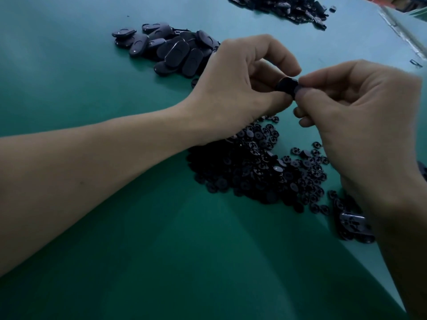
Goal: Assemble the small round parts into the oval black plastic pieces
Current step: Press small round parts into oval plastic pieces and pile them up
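Note:
Both hands meet above the green table. My left hand [240, 88] grips an oval black plastic piece [286, 86] between thumb and curled fingers. My right hand [360, 116] pinches the same piece at its right end with thumb and forefinger; whether a small round part sits under those fingertips is hidden. A heap of small round black parts [261, 172] lies on the table right under the hands. A pile of oval black pieces [171, 49] lies at the back left, partly behind my left hand.
Another heap of dark parts [284, 6] lies at the far back. Some oval pieces and round parts [353, 224] lie beside my right forearm. The green table [138, 250] ends at a pale edge on the far right [406, 35].

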Motion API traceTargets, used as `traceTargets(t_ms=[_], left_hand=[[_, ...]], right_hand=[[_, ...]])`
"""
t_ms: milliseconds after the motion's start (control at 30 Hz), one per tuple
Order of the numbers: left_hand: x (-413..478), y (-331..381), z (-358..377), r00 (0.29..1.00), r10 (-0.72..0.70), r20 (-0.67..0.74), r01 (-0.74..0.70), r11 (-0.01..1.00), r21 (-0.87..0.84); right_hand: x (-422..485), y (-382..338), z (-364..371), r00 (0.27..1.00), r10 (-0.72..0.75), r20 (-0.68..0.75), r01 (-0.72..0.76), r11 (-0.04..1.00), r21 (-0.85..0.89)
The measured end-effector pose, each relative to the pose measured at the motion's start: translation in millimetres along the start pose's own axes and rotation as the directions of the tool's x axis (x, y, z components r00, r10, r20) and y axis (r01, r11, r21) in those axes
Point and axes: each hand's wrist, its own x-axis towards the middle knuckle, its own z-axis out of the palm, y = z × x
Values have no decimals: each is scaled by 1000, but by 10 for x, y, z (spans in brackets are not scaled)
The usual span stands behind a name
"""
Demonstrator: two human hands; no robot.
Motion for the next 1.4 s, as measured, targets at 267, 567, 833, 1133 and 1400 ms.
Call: traceTargets(t_ms=[267,567,833,1133,1400], left_hand=[[21,-11,0,998,-56,-19,55,998,-27],[29,-12,-24,993,-94,-71,92,995,-35],[33,-10,-22,992,-105,-76,102,994,-36],[38,-15,-21,990,-107,-89,106,994,-23],[30,-16,-22,991,-102,-89,102,995,-3]], right_hand=[[41,85,-24,996,50,74,-58,991,118],[72,26,-52,995,45,86,-60,981,186],[66,29,-63,996,-4,93,0,999,38],[81,41,-90,990,33,134,-53,987,152],[74,53,-97,995,-31,97,28,999,35]])
